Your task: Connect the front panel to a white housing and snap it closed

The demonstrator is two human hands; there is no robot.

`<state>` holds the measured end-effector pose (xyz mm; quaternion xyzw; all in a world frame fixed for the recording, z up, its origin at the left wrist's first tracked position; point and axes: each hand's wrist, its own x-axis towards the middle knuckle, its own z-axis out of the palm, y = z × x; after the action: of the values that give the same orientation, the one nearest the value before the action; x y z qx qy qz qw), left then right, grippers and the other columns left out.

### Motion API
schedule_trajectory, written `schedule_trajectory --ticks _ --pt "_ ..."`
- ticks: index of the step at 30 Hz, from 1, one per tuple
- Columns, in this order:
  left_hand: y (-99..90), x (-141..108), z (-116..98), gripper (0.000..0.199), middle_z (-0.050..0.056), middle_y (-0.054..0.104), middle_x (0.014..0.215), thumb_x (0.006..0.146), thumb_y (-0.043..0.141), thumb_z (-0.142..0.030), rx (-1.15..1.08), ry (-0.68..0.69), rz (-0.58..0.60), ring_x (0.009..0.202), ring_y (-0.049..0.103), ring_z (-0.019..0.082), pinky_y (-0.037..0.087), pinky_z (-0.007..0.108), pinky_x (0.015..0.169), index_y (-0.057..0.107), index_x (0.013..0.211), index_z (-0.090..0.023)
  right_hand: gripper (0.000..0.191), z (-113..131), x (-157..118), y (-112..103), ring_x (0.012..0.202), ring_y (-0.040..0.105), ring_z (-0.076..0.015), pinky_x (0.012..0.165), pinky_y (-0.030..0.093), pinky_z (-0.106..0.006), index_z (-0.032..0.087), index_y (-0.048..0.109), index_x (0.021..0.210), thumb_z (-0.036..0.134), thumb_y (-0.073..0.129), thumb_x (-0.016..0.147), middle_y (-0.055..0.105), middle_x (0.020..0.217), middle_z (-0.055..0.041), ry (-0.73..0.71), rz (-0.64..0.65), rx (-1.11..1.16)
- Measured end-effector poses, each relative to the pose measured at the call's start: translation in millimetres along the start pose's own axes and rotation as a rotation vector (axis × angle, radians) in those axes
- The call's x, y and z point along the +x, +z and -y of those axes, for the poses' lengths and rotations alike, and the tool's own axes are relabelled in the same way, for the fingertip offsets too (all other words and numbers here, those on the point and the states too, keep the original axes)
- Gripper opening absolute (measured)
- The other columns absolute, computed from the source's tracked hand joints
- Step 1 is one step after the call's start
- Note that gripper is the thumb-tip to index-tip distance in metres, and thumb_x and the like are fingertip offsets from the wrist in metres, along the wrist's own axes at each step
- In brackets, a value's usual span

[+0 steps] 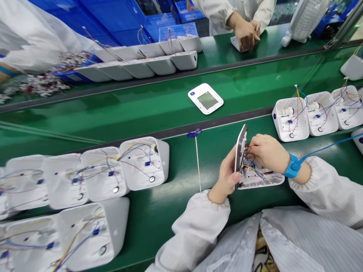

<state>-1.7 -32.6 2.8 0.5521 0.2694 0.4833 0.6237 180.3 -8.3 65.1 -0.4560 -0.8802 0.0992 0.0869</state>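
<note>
My left hand point(226, 173) grips a thin front panel point(240, 156) with a dark edge, tilted almost upright, its inner side turned to the right. A white plastic housing point(263, 184) with its open side up lies beneath, on the green bench. Coloured wires point(256, 172) run inside the housing near the panel. Over the housing, my right hand point(268, 151) has its fingers pinched together on thin reddish wires beside the panel; the fingertips are partly hidden. A blue wrist strap point(293, 166) with a cord is around my right wrist.
Several wired white housings point(146, 164) stand in rows at left, and others point(292, 119) at right. A white panel with a screen point(207, 100) lies on the green belt point(136, 102). Small blue discs point(194, 133) lie by the bench edge. Across, a co-worker's hands point(246, 32) press a white part.
</note>
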Motion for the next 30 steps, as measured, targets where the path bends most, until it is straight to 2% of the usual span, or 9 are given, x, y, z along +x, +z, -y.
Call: schedule_trajectory --ticks 7,12,18,23,30 --pt "1.6 -5 3 0.077 0.011 0.062 0.128 0.075 0.061 -0.072 -0.055 0.047 -0.047 0.117 0.06 0.034 0.047 0.051 0.104 0.053 0.135 -0.024 0.023 1 3 -2 0.079 0.049 -0.0193 0.067 0.035 -0.032 0.015 0.072 0.078 0.022 0.057 0.095 0.062 0.083 -0.0078 0.035 0.064 -0.016" --pt "-0.1 -5 3 0.081 0.012 0.061 0.129 0.073 0.059 -0.076 -0.019 0.013 -0.058 0.117 0.059 0.034 0.047 0.051 0.103 0.053 0.135 -0.023 0.024 2 3 -3 0.079 0.048 -0.0193 0.067 0.036 -0.033 0.016 0.072 0.077 0.02 0.057 0.095 0.063 0.084 -0.0077 0.022 0.059 0.01" --pt "-3.1 -6 8 0.086 0.012 0.063 0.125 0.072 0.054 -0.082 0.019 -0.051 -0.01 0.11 0.061 0.033 0.052 0.047 0.094 0.056 0.131 -0.019 0.026 -2 0 0 0.078 0.047 -0.0192 0.067 0.037 -0.032 0.015 0.07 0.073 0.017 0.054 0.093 0.061 0.083 -0.008 0.012 -0.017 0.067" --pt "-3.0 -2 8 0.082 0.012 0.064 0.12 0.075 0.051 -0.08 0.051 -0.016 0.046 0.105 0.062 0.033 0.054 0.046 0.088 0.058 0.128 -0.018 0.026 -4 -5 4 0.078 0.048 -0.0195 0.067 0.037 -0.032 0.016 0.067 0.073 0.015 0.05 0.092 0.059 0.08 -0.0077 0.023 -0.118 0.086" --pt "-2.7 1 4 0.08 0.013 0.064 0.118 0.077 0.05 -0.079 0.058 0.02 0.065 0.1 0.062 0.031 0.053 0.047 0.087 0.057 0.128 -0.018 0.026 -3 -7 2 0.077 0.048 -0.0193 0.067 0.037 -0.032 0.016 0.067 0.073 0.011 0.048 0.09 0.061 0.08 -0.0073 0.012 -0.158 0.079"
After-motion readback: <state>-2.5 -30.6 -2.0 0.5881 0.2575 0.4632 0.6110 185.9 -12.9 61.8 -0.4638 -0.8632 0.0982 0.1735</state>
